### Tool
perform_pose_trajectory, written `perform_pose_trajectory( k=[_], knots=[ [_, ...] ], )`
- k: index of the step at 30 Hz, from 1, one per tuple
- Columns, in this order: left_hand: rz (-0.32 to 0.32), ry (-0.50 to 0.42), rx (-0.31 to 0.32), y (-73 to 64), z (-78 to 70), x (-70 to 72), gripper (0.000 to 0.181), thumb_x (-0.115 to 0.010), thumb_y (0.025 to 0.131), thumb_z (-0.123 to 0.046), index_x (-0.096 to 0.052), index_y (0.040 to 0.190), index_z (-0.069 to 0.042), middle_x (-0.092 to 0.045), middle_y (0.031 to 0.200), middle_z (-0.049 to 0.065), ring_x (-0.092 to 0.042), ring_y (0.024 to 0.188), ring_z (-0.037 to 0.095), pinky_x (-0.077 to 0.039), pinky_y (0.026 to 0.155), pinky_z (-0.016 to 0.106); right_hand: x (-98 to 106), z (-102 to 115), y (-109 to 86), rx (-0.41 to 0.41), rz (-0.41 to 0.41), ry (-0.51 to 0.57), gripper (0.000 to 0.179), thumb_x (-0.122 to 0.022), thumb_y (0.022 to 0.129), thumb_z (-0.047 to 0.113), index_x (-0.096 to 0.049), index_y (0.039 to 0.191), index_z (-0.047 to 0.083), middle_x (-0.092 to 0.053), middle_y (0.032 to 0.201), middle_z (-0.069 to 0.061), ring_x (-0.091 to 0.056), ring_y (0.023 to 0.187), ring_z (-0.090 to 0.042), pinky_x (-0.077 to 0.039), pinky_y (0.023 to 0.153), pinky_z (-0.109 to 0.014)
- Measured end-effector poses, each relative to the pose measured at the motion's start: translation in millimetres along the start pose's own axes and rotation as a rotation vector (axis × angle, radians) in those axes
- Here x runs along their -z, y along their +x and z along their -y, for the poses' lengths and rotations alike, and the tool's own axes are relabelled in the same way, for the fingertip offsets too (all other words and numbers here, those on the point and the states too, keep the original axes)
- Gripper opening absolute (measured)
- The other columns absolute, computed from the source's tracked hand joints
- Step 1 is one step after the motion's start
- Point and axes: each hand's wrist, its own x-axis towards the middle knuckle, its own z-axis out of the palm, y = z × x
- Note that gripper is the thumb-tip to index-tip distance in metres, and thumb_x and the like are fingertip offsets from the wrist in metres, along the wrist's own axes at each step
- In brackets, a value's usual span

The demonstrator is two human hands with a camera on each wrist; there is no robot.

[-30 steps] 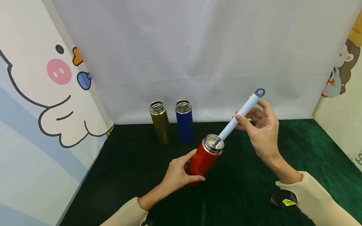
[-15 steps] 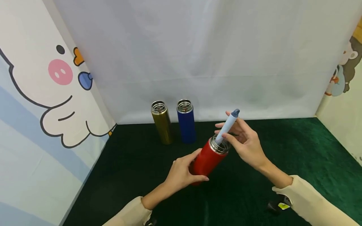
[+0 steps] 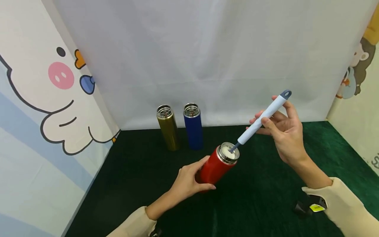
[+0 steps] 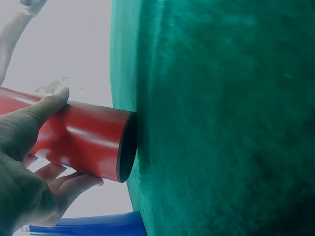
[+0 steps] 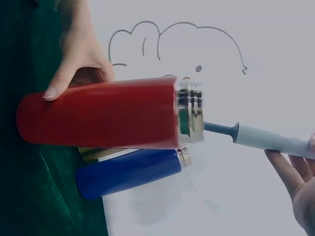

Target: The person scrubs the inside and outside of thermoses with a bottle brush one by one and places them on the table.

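Note:
My left hand [image 3: 187, 180] grips the body of a red thermos bottle [image 3: 214, 170], thumb on the near side. The bottle leans to the right with its steel mouth uncovered; its dark base [image 4: 129, 147] shows close by the green cloth in the left wrist view. My right hand [image 3: 286, 135] pinches the pale blue handle of a bottle brush [image 3: 260, 122] between thumb and fingers. The brush slants down to the left, its thin dark stem entering the mouth. White brush head material fills the opening; whatever lies deeper is hidden by the bottle wall.
Behind the hands, a gold bottle [image 3: 168, 132] and a blue bottle [image 3: 193, 131] stand upright, side by side and without lids. Dark green cloth [image 3: 142, 158] covers the table. A pale curtain [image 3: 225, 59] hangs at the back, with a cartoon-printed panel [image 3: 29, 138] on the left.
Half a second ago the brush was deep in the red bottle; now my right hand has drawn it up and right, bringing the white head to the mouth. The left hand has hardly moved.

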Motion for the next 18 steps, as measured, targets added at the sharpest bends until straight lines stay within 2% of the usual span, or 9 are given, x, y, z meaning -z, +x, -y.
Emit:
perform_pose_trajectory(
  k=[4,10,13,18],
  knots=[
    [0.008,0.003,-0.012,1.6,0.7,0.3,0.086,-0.089,0.08,-0.026,-0.043,0.153,-0.031,-0.066,0.138,0.001,-0.068,0.115,0.013,-0.057,0.1,0.038,2,10,2.6,0.038,-0.062,0.067,0.053,-0.044,0.096,-0.023,-0.041,0.144,-0.001,-0.075,0.103,-0.018,-0.078,0.092,-0.029,-0.063,0.078,-0.04],
    [0.028,-0.016,-0.008,1.8,0.7,1.1,0.086,-0.09,0.079,-0.024,-0.045,0.151,-0.032,-0.066,0.139,0.0,-0.068,0.118,0.015,-0.056,0.101,0.04,2,25,8.3,0.12,-0.174,0.013,0.051,-0.05,0.094,-0.022,-0.043,0.141,-0.004,-0.075,0.099,-0.021,-0.078,0.086,-0.03,-0.063,0.072,-0.038],
    [0.037,-0.02,-0.008,1.0,0.8,0.7,0.086,-0.09,0.079,-0.025,-0.045,0.152,-0.033,-0.065,0.14,0.0,-0.068,0.118,0.015,-0.056,0.101,0.04,-1,28,6.1,0.125,-0.169,-0.07,0.052,-0.051,0.094,-0.021,-0.042,0.142,-0.004,-0.075,0.1,-0.018,-0.078,0.087,-0.027,-0.064,0.072,-0.035],
    [0.045,0.012,-0.03,3.9,1.1,3.5,0.088,-0.09,0.078,-0.028,-0.044,0.153,-0.035,-0.065,0.141,0.0,-0.067,0.119,0.015,-0.056,0.101,0.04,-7,23,3.3,0.111,-0.085,-0.188,0.054,-0.053,0.096,-0.018,-0.041,0.145,-0.001,-0.075,0.102,-0.012,-0.078,0.091,-0.022,-0.063,0.075,-0.029]
  ],
)
